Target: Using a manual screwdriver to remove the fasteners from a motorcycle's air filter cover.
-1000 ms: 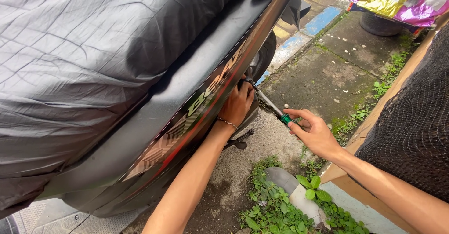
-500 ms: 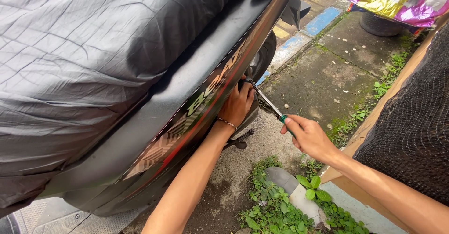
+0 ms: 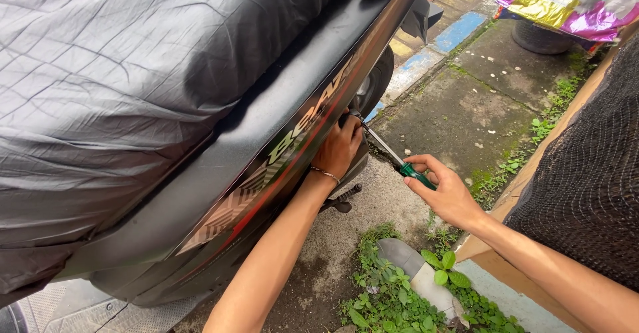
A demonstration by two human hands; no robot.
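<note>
Screwdriver (image 3: 398,163) is being gripped by right hand (image 3: 447,194), tip being steadied under scooter panel (image 3: 286,153) by curled left hand (image 3: 337,148).

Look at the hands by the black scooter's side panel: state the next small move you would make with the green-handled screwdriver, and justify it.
Probably turn the green-handled screwdriver gently in place. The right hand has its grip on the handle, the metal shaft reaches under the black scooter side panel, and the left hand steadies the tip there. The fastener itself is hidden.

One scooter (image 3: 219,140), one screwdriver (image 3: 399,163), two hands, one bracelet (image 3: 325,173).
</note>
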